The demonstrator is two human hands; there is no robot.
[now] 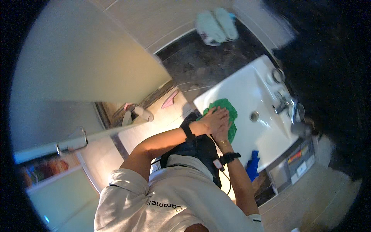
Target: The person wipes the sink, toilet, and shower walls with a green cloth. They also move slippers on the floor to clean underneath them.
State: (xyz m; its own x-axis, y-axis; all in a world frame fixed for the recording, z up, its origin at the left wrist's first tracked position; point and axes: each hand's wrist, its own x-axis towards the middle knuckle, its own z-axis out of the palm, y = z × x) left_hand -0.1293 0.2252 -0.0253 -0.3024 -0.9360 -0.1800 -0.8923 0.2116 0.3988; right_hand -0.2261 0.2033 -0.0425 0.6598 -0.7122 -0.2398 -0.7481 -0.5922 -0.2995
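Observation:
A crumpled green cloth lies over the near left edge of the white sink. Both my hands press on it, one overlapping the other. My left hand reaches across from the left with its fingers stretched out over the cloth. Close against it, my right hand rests on the cloth, its fingers extended and partly hidden by the left. Each wrist wears a black band. A blue cloth or glove hangs at the sink's near right edge, beside my right forearm.
A metal faucet stands at the sink's far right side, near the drain. Pale slippers lie on the dark surface beyond. At left are a door with a metal handle and a pink object. Small items fill a rack at right.

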